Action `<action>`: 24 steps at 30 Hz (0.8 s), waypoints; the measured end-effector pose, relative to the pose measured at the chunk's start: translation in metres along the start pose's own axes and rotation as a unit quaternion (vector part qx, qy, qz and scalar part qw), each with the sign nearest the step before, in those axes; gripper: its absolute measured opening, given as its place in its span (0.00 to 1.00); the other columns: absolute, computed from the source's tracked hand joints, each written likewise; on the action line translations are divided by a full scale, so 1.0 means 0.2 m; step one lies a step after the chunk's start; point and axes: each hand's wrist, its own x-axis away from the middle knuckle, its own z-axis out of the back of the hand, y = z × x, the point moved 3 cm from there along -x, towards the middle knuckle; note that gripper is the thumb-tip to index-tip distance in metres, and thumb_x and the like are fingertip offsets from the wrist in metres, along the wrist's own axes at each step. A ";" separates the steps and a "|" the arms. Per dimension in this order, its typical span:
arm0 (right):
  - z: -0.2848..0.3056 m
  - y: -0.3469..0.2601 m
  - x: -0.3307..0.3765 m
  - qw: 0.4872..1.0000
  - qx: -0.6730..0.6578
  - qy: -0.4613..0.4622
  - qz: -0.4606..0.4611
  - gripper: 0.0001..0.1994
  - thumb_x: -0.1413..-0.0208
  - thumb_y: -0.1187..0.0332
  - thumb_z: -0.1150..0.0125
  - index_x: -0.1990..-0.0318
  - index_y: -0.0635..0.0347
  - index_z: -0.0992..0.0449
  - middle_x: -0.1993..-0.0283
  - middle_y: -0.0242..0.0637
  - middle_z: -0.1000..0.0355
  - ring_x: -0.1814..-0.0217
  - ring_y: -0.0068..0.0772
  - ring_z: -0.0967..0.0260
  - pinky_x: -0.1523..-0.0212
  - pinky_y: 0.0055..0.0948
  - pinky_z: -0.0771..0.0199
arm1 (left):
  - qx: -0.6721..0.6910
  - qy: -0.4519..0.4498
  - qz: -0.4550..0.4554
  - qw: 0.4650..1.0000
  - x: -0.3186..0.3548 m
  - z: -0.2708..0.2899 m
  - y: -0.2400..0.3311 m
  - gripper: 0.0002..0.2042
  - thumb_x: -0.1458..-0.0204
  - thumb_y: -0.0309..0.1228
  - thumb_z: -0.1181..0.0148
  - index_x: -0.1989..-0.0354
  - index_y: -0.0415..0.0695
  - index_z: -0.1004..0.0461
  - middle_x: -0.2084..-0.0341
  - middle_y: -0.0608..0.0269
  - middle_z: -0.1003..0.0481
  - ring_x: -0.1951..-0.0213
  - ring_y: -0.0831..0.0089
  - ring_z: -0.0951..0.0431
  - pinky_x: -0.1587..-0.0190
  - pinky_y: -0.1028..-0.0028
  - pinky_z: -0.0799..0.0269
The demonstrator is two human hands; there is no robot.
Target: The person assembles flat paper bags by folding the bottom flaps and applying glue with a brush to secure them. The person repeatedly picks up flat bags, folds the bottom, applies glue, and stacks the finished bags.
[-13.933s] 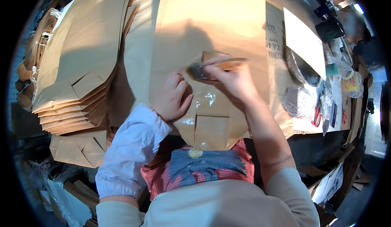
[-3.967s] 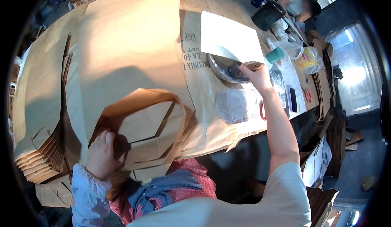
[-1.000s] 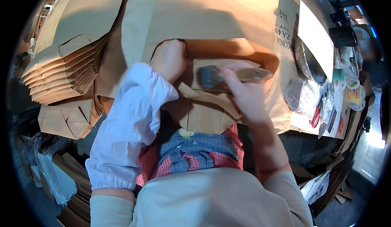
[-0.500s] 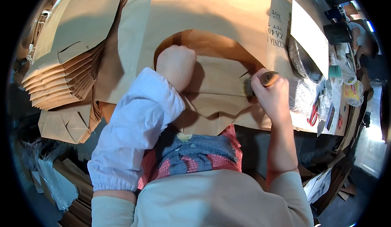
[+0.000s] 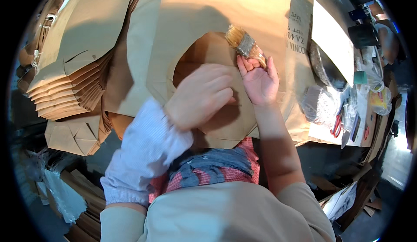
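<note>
My right hand (image 5: 260, 83) is closed round the handle of a flat paintbrush (image 5: 246, 44), palm turned up. The brush has tan bristles pointing up and left and a stained metal band. It is held above a large brown paper bag (image 5: 226, 11) lying in front of me. My left hand (image 5: 202, 95), slightly smeared by motion, lies over the near end of the bag with its fingers bent toward the right. Its fingertips are partly hidden. Beneath the hands, the folded near end of the bag shows a rounded, darker opening beside my left hand.
A fanned stack of brown paper bags (image 5: 65, 92) stands at the left. To the right are a round basin (image 5: 323, 70) under a white board (image 5: 333, 40), red-handled scissors (image 5: 337, 125), a knife (image 5: 346, 133) and clear plastic packets (image 5: 319, 103). Another person (image 5: 386, 42) is at far right.
My right hand has lifted the brush out of the fold, moving up and left, and turned palm up. My left hand has moved down and right, and the near flap has folded over.
</note>
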 end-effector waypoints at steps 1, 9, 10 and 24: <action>0.00 0.00 0.01 1.000 0.000 -0.006 -0.004 0.20 0.33 0.56 0.59 0.45 0.62 0.34 0.61 0.43 0.23 0.50 0.41 0.27 0.35 0.46 0.40 | -0.032 -0.008 0.090 0.995 0.07 0.01 -0.05 0.12 0.48 0.31 0.47 0.57 0.41 0.27 0.55 0.52 0.27 0.47 0.58 0.30 0.45 0.65 0.34; -0.01 0.03 -0.01 0.999 0.038 0.010 -0.036 0.20 0.33 0.56 0.57 0.44 0.63 0.34 0.62 0.43 0.24 0.55 0.39 0.26 0.42 0.42 0.31 | -0.190 -0.042 0.343 0.919 0.38 -0.23 -0.25 0.30 0.42 0.41 0.54 0.34 0.37 0.45 0.34 0.49 0.44 0.32 0.56 0.47 0.32 0.54 0.57; 0.00 0.02 -0.01 0.998 0.042 0.019 -0.036 0.20 0.34 0.57 0.56 0.44 0.63 0.34 0.63 0.42 0.24 0.56 0.37 0.26 0.43 0.41 0.30 | -0.180 -0.054 0.335 0.923 0.37 -0.23 -0.24 0.30 0.42 0.41 0.54 0.34 0.37 0.45 0.34 0.48 0.44 0.32 0.55 0.48 0.32 0.54 0.57; -0.04 0.05 0.24 0.954 0.240 0.057 -0.172 0.18 0.38 0.60 0.45 0.48 0.65 0.28 0.62 0.32 0.25 0.60 0.25 0.30 0.54 0.28 0.30 | -0.158 -0.132 0.190 0.960 0.38 -0.21 -0.24 0.32 0.47 0.42 0.49 0.37 0.33 0.42 0.36 0.41 0.44 0.33 0.49 0.47 0.31 0.56 0.57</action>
